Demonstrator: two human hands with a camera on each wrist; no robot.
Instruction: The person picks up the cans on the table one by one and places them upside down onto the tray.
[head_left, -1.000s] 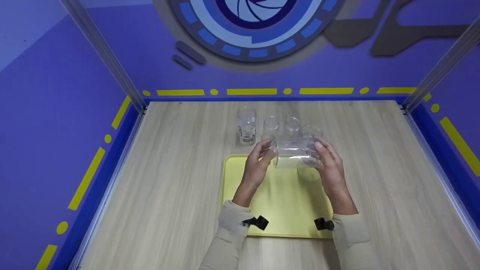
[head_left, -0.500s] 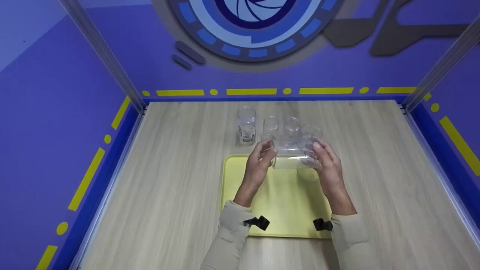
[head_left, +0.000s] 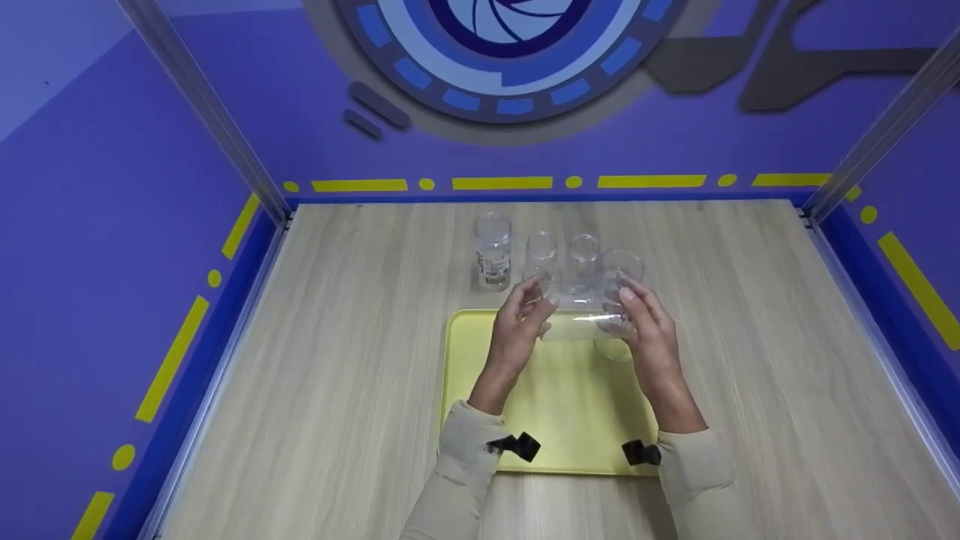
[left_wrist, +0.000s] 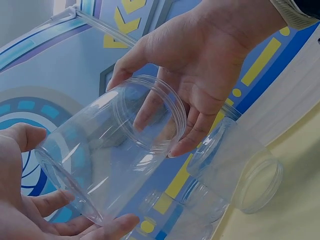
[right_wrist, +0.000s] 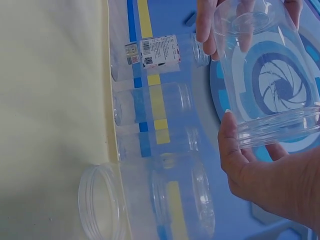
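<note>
1. Slightly leftward, from where I'm standing, the clear jar (head_left: pixel 579 319) and the right hand (head_left: pixel 654 337) have slid since a second ago; the left hand (head_left: pixel 514 337) has barely budged.
2. That jar lies sideways in the air, over the far part of the yellow tray (head_left: pixel 570 420).
3. Both hands hold it, fingers curled round: the left at its base, the right at its threaded mouth.
4. Another big jar (right_wrist: pixel 150 200) stands near it, rim down on the tray.
5. Behind the tray stand two small jars and a labelled bottle (head_left: pixel 493 255).
</note>
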